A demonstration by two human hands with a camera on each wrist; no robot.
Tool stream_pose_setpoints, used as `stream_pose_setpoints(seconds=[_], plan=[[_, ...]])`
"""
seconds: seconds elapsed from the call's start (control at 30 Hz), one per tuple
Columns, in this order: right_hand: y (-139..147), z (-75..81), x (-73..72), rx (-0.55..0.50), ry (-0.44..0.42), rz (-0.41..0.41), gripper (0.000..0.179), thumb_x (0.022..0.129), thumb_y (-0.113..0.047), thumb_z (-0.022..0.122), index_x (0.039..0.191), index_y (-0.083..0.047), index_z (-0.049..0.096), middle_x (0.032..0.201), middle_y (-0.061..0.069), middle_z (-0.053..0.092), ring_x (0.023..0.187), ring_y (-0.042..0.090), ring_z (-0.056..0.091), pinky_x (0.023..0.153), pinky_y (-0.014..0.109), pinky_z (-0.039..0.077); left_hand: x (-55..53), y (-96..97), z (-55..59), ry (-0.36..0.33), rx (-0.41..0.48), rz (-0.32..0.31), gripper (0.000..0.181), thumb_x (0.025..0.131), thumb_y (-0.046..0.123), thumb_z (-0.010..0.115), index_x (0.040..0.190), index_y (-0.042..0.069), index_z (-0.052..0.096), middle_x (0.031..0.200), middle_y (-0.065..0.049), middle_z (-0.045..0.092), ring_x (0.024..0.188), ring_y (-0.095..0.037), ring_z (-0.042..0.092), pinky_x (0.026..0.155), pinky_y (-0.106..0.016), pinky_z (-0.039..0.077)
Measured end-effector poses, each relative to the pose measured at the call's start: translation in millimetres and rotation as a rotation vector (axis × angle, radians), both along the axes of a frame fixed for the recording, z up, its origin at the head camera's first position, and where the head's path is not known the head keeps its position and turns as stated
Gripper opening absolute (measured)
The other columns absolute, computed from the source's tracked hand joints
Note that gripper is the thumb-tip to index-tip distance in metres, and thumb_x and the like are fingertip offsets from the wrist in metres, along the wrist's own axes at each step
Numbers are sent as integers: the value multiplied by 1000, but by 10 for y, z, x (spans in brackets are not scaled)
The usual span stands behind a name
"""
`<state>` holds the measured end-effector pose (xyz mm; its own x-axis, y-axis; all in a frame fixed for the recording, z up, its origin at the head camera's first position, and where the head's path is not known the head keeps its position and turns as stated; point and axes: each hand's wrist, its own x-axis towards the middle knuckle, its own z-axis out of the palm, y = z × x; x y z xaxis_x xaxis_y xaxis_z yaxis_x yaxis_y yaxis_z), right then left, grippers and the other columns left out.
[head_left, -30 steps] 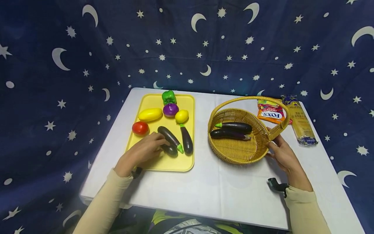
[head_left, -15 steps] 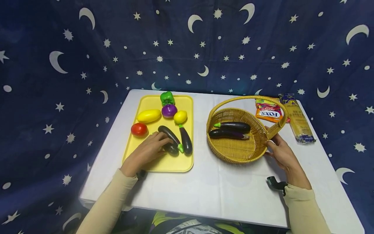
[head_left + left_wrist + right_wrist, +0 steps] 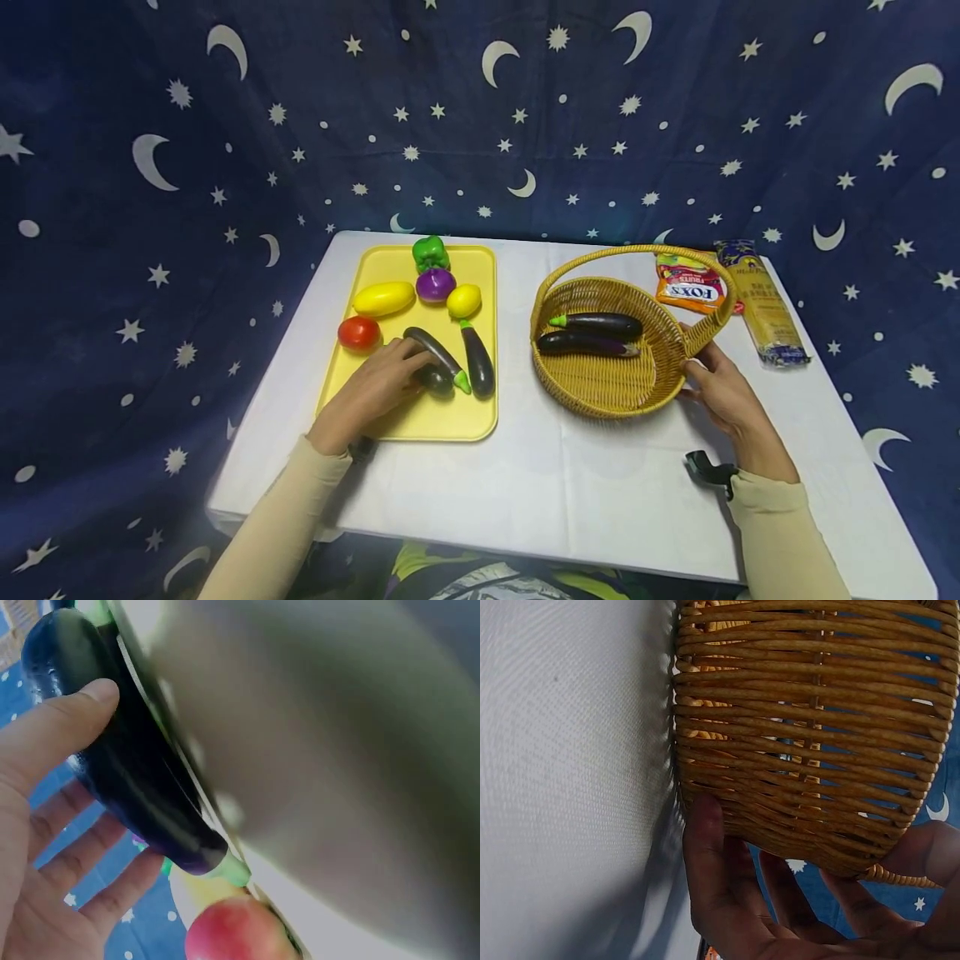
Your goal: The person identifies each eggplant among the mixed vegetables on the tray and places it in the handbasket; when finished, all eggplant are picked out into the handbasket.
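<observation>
My left hand (image 3: 375,385) is low over the yellow tray (image 3: 450,427), gripping a dark eggplant (image 3: 135,765). In the left wrist view the thumb lies across its near side and the fingers reach round the other. Beside it on the tray are a second eggplant (image 3: 435,353), partly covered by the hand, and a third (image 3: 478,362). My right hand (image 3: 723,398) holds the wicker basket (image 3: 600,390) at its right side, under the handle's base. In the right wrist view, fingers press the woven wall (image 3: 780,772). Two eggplants (image 3: 600,324) lie inside the basket.
The tray also bears a tomato (image 3: 359,333), a yellow oblong fruit (image 3: 384,297), a purple vegetable (image 3: 436,285), a lemon (image 3: 464,301) and a green pepper (image 3: 431,253). Behind the basket lie a candy bag (image 3: 690,287) and a long golden packet (image 3: 765,312).
My left wrist has shifted slightly right while its fingers stay at the same eggplant. The head view has moved a little. My right hand keeps its hold on the basket.
</observation>
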<state>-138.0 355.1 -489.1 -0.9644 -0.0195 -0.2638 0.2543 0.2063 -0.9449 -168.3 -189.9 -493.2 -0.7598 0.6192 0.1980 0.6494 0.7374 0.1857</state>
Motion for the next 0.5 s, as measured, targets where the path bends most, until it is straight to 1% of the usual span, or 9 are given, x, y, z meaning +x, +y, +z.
stream_pose_setpoints(seconds=[0.13,0.33,0.43,0.5], plan=[[-1,-10,-6,9,-13,-7,69,113,-12,36,173,-28,7,177,25,6,153,41,30,85,25,59,19,-56,49,-26,58,14,55,86,12,90,136,23,68,125,-2,63,113,-24,59,102,-38,54],[-9,-21,-12,17,-16,-9,68,113,-14,35,173,-29,6,177,25,5,154,42,29,85,25,58,55,-101,120,-5,131,3,54,87,14,90,135,23,67,123,-4,63,112,-23,61,102,-39,55],[-10,-22,-17,25,-18,-9,68,113,-14,35,173,-28,5,177,25,5,155,44,28,85,24,58,65,-89,149,-1,181,-2,54,88,17,89,136,21,64,124,-4,63,114,-23,62,105,-41,56],[-14,-18,-22,30,-20,-12,68,113,-13,34,173,-27,4,178,25,4,157,45,26,86,25,58,70,-63,176,-10,225,1,54,89,19,88,137,20,63,126,-4,64,114,-22,63,106,-42,57]])
